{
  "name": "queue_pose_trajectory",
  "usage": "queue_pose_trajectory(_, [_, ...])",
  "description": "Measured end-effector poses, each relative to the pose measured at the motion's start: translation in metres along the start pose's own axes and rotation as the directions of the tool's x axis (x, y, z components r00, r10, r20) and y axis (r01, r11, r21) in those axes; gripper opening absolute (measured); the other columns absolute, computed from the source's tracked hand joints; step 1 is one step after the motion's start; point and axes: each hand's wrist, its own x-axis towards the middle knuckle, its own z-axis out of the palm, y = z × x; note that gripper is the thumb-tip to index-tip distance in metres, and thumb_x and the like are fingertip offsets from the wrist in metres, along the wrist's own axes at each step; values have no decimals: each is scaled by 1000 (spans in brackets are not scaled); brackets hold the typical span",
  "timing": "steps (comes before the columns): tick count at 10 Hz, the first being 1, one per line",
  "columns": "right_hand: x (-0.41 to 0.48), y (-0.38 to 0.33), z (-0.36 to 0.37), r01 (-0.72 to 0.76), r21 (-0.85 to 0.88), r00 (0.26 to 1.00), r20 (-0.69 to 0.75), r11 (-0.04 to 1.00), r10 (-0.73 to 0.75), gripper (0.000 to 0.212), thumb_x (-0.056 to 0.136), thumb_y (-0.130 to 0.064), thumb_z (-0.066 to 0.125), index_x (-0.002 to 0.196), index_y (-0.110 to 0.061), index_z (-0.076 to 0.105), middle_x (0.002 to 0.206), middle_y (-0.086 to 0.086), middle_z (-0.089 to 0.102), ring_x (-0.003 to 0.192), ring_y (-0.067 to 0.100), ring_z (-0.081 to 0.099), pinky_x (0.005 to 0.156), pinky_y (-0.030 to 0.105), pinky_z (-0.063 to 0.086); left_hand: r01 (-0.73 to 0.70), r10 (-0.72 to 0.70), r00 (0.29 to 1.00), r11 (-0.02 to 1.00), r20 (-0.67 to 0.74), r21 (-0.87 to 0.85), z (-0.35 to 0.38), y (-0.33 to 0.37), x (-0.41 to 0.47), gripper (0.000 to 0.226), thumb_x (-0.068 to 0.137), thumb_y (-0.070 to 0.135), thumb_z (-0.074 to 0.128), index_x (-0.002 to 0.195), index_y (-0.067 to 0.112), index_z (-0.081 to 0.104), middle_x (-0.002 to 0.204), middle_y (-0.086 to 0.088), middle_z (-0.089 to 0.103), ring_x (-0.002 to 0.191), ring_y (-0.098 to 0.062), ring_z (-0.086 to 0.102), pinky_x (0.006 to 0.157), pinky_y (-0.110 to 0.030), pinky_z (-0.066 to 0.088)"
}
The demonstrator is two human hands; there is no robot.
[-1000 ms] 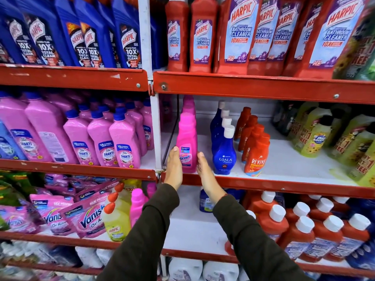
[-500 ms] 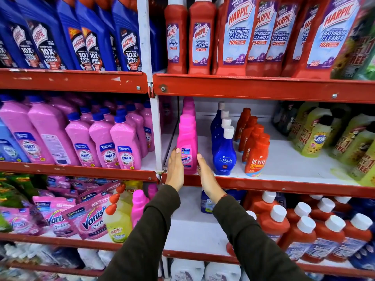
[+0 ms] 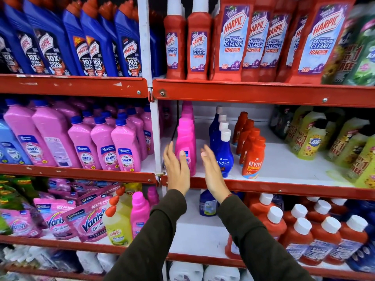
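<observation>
Pink bottle (image 3: 186, 136): upright at the near edge of the middle shelf (image 3: 284, 165), far left end.
Handling: probably full and weighty, stiff, slick plastic; grip the lower body.
Left hand (image 3: 176, 169): fingers straight, beside its left.
Right hand (image 3: 213, 171): fingers straight, beside its right, holding nothing.
Obstacles: white upright (image 3: 156, 128) close left, blue Ujala bottle (image 3: 223, 157) close right.

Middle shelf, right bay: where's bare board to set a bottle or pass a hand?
Widest bare board on the middle shelf lies between the Revive bottles and the green bottles. A narrower lane runs between the pink bottle row and the Ujala bottles, behind the right hand. The Shakti bottles in the left bay are packed tight.
</observation>
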Motion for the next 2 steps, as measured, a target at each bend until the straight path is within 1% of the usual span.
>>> queue_pose_trajectory(1, [-5, -49, -23, 272, -52, 956, -104, 961, -276, 45, 104, -20, 43, 149, -24, 37, 141, -3, 54, 132, 11, 51, 114, 27, 40, -392, 410, 904, 909, -124, 142, 1, 35, 0, 59, 112, 31, 37, 165, 9, 28, 175, -9, 23, 165, -28, 15, 135, -46, 9])
queue_pose_trajectory(2, [-12, -123, -60, 576, -133, 778, -212, 806, -591, 39, 102, -7, 47, 140, -15, 46, 135, 7, 59, 127, 18, 55, 111, 35, 43, -614, 656, 751, 737, -78, 283, 5, 80, 21, 64, 108, 27, 40, 165, 3, 28, 175, -14, 23, 166, -32, 9, 134, -38, -7])
